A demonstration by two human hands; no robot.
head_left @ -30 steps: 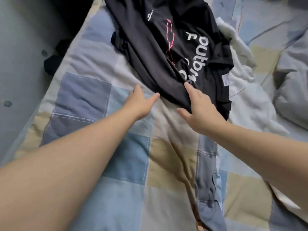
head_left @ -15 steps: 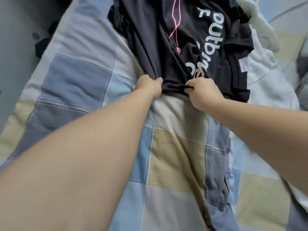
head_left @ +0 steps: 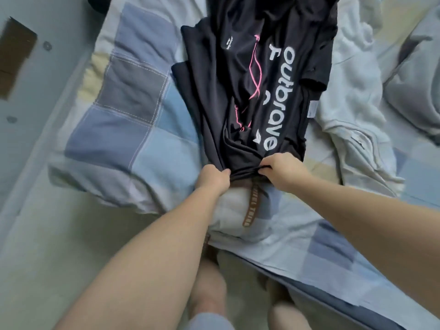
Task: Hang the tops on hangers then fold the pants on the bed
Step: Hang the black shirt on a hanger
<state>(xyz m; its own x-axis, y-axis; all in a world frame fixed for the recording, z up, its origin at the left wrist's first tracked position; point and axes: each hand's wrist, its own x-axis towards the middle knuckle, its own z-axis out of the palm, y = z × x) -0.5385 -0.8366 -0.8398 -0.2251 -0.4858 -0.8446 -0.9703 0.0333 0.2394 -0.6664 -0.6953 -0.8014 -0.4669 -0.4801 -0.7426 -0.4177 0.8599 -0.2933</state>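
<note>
The black top is laid on the patchwork quilt, stretching away from both hands. Its near hem is gripped by the left hand and the right hand, fingers curled into bunched cloth. The top's far end is cut off by the frame; a brown strap is partly hidden under the hem.
</note>
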